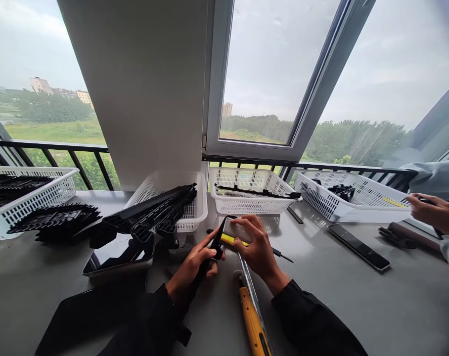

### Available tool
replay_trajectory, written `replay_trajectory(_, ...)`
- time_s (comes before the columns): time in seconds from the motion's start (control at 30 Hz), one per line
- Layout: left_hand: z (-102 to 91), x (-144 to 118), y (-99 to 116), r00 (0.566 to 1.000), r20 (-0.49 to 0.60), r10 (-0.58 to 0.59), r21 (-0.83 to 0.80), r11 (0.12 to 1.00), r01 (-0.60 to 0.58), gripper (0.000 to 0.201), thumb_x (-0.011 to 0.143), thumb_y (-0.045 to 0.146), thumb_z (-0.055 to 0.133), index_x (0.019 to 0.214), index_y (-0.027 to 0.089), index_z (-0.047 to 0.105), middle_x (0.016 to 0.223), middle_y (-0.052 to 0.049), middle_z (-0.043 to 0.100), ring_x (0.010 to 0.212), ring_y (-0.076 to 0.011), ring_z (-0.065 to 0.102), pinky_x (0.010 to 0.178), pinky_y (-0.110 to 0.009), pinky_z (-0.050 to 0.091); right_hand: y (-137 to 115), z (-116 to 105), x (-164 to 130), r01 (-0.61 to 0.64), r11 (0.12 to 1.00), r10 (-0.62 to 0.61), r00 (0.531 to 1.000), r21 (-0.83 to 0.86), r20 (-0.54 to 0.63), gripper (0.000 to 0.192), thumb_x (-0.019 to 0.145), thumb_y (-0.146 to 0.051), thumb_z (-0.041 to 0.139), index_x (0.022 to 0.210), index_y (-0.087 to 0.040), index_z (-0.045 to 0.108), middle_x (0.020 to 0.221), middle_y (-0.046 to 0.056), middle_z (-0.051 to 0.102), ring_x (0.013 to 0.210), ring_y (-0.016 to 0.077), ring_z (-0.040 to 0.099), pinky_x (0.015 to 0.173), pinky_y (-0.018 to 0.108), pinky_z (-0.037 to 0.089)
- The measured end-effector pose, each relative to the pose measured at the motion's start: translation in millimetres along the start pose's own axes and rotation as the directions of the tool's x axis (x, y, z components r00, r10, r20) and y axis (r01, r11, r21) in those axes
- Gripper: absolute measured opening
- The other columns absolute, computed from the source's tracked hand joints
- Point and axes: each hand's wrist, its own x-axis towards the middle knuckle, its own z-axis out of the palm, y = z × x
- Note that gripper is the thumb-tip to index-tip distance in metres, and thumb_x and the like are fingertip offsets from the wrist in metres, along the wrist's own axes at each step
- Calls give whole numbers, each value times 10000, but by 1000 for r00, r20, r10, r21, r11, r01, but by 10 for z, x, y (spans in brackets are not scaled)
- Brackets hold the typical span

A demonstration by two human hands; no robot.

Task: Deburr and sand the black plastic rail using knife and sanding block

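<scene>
My left hand (194, 263) is closed round a long black plastic part (217, 240), whose lower end runs down beneath my wrist. In my right hand (260, 252), the fingers pinch a pale, see-through-looking piece with a yellow ridged edge (232, 241); its exact kind I cannot make out. It is held right against the upper end of the black part. Below my hands lies a tool with an orange-yellow handle (251, 316), beside a long metal strip (251, 282). A thin dark rod (282, 255) pokes out to the right, partly hidden by my right hand.
White baskets (205, 217) (252, 206) (352, 216) line the windowsill, holding black parts. Long black parts (161, 207) lean out over a tablet (116, 264). A stack of toothed black pieces (61, 220) lies left. A phone (359, 245) rests right, near another person's hand (435, 213).
</scene>
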Motion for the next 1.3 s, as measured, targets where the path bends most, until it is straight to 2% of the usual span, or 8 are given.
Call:
replay_trajectory(0.13,-10,18,-29,1000,-8,15,38,999,-15,952,820,396,692,1675,176,337,891,-16,680,442,-54,474,459,-225,278,23,0,-2,-50,998,49,998,-42,-44,381,836,-181,618,1196,-244,723,1189,94,630,1169,327,578,1067,515,468)
replay_trajectory(0.3,-40,38,-49,999,-27,41,80,996,-39,979,799,380,729,1670,160,339,847,14,651,445,-59,479,470,-230,303,-43,11,-16,-18,1000,17,996,15,85,392,767,-138,614,1121,-256,733,1117,61,660,1065,280,647,963,414,538)
replay_trajectory(0.5,-37,15,-78,997,-39,65,98,993,-61,866,854,386,718,1646,212,414,890,-2,660,455,-48,471,497,-238,323,-87,23,-21,-74,997,74,997,-16,37,367,813,-169,618,1157,-243,721,1138,83,644,1095,306,633,997,461,513)
replay_trajectory(0.67,-62,29,-89,995,-65,81,87,993,-75,878,891,456,696,1675,241,365,879,4,646,472,-54,453,488,-238,299,-171,55,-64,-36,999,31,989,37,144,416,768,-113,614,1142,-258,724,1134,61,649,1065,272,647,969,409,531)
replay_trajectory(0.87,-12,13,-56,992,-80,94,104,991,-86,823,908,532,720,1631,228,469,860,-4,654,469,-54,457,491,-235,297,-154,37,-31,-45,997,49,997,-59,58,433,758,-99,654,1152,-249,749,1131,73,651,1103,297,637,1003,454,531)
replay_trajectory(0.97,8,-11,-34,987,-115,110,112,989,-97,788,935,580,693,1605,206,513,862,-9,647,492,-65,447,486,-236,323,-261,20,-39,-29,996,37,994,-82,98,403,753,-95,651,1121,-232,745,1096,67,657,1033,278,668,930,414,561)
replay_trajectory(1.13,-2,-37,12,981,-172,92,86,993,-78,755,967,640,641,1577,204,554,831,-6,646,567,-107,442,518,-242,393,-617,-11,-134,8,994,18,974,-111,228,375,753,-130,680,1099,-257,747,1042,48,658,886,239,685,802,361,564)
replay_trajectory(1.3,3,-37,15,979,-198,51,52,998,-42,787,966,626,652,1616,212,493,881,-26,695,586,-119,497,513,-233,427,-749,-41,-169,100,988,-60,948,-114,313,376,735,-158,715,1088,-279,766,1079,51,673,874,236,698,767,346,558)
